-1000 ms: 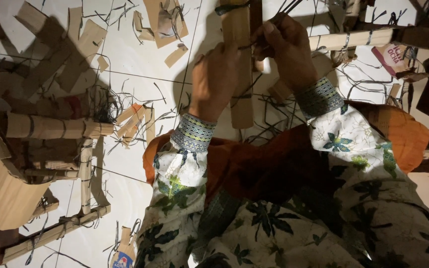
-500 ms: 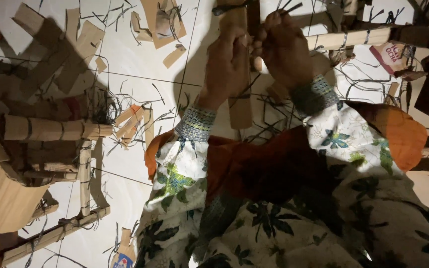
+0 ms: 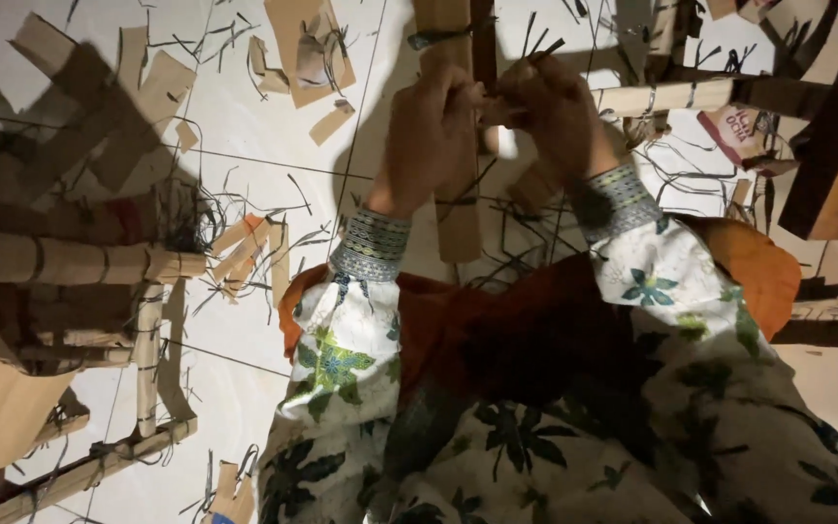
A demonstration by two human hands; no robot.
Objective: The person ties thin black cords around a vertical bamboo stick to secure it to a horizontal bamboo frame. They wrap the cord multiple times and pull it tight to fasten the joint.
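Hands close together: left hand (image 3: 429,136) & right hand (image 3: 550,116) both pinching black tie (image 3: 540,50) over cardboard strip (image 3: 458,228). Imo keep tie taut, knot snug vs strip.

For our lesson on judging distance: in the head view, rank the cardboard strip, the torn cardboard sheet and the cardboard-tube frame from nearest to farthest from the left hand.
1. Cardboard strip: under the left hand.
2. Torn cardboard sheet: upper left.
3. Cardboard-tube frame: far left.

Floral white sleeves (image 3: 341,359), patterned cuffs (image 3: 370,245)
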